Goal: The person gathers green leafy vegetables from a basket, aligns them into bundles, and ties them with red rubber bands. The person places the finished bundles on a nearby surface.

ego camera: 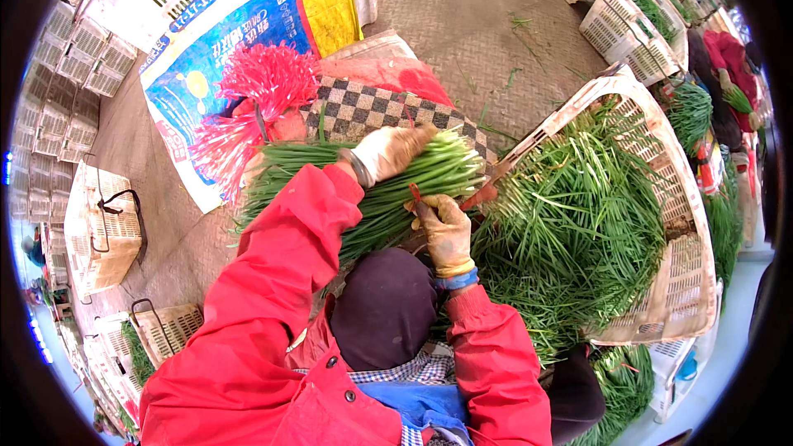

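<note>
A thick bundle of garlic chives [433, 167] lies crosswise before me, its pale cut ends to the right. My left hand [390, 152], in a soiled glove with a bracelet at the wrist, clasps it from above; the fingers are blurred at the far side. A thin red strip shows just beyond them. My right hand [445, 226], in a yellowed glove, pinches a red plastic tie strip [414, 191] at the near side of the bundle. Under the chives is a checkered mat [372, 108]. How far the strip runs around the bundle is hidden.
Left of the mat sits a tied bunch of red plastic strips [266, 87] by a printed sack [248, 18]. A tilted plastic crate [687, 297] with loose chives [576, 204] stands close on my right. Stacked crates [59, 105] line the left; another person [731, 62] works far right.
</note>
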A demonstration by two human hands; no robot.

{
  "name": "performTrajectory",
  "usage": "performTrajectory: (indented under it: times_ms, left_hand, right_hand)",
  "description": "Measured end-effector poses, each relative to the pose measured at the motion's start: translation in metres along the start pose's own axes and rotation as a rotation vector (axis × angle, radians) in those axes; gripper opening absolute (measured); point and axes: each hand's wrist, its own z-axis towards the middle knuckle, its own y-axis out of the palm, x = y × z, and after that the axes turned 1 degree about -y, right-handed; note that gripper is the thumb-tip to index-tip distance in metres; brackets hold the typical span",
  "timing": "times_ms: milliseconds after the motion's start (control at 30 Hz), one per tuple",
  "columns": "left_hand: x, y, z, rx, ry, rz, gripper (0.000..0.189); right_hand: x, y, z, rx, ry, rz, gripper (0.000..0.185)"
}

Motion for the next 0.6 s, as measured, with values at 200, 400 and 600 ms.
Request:
performTrajectory:
  times_ms: [200, 400, 600]
  left_hand:
    - [-0.006, -0.013, 0.017, 0.421, -0.319, -0.444, 0.052]
    - [0.004, -0.011, 0.027, 0.300, -0.232, -0.308, 0.036]
    - [-0.003, -0.012, 0.030, 0.246, -0.281, -0.365, 0.018]
  right_hand:
    - [-0.014, 0.002, 0.018, -0.040, 0.082, 0.135, 0.011]
    - [-0.014, 0.003, 0.020, -0.032, 0.096, 0.174, 0.010]
    - [-0.014, 0.001, 0.018, -0.050, 0.077, 0.169, 0.009]
